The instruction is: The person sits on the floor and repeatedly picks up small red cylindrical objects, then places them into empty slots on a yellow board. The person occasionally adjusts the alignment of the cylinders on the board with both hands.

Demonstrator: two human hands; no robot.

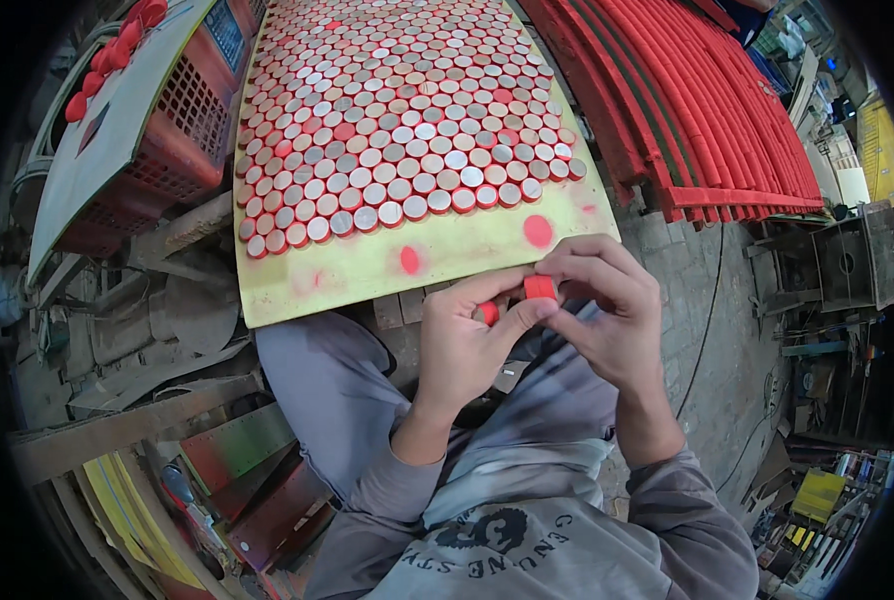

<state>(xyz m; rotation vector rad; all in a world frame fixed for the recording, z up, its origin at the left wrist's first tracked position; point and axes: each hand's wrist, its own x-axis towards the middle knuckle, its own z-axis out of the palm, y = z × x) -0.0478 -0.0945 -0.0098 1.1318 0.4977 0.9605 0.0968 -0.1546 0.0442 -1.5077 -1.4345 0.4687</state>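
In front of my lap, both hands are raised just off the near edge of a pale yellow board (467,240). A short red cylinder (540,287) is pinched between the fingertips of my left hand (465,345) and my right hand (612,305). Tucked in the curled fingers of my left hand is a second red piece (488,313), partly hidden. Packed rows of round discs (397,130) with red sides and pale or silvery tops cover most of the board. Red paint spots (538,231) mark its near strip.
To the left stands a red plastic crate (189,110) with a pale panel (117,130) on it bearing several red round pieces. A rack of red slats (707,100) lies at the right. Wooden boards (117,430) are at lower left, and a dark cable (707,330) crosses the floor.
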